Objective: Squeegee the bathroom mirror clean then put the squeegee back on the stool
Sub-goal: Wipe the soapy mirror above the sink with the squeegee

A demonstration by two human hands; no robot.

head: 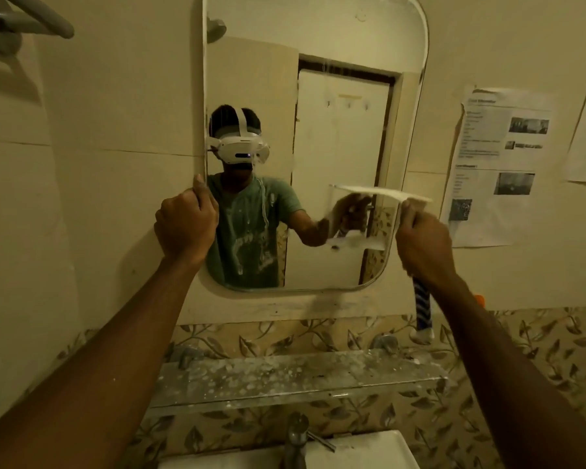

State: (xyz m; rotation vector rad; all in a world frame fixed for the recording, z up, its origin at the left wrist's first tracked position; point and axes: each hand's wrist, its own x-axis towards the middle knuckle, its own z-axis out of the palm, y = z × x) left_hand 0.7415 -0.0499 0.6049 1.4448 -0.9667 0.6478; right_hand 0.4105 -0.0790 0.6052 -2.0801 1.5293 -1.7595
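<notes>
Cream bathroom tiles surround the mirror [345, 106], whose glass shows pale streaks low on the left. Our right hand [423, 242] curls tight around the squeegee [396, 193] and hides the middle of its striped handle. The pale blade lies across the glass near the right edge, too blurred for us to tell how firmly it touches. Our left hand [185, 225] grips the mirror's left rim, thumb up. Below, a spattered glass shelf [285, 377] crosses leaf-patterned tiles. The tap [296, 438] and basin [369, 451] are cut off at the bottom edge. Print on the wall sheet [498, 164] is unreadable.
</notes>
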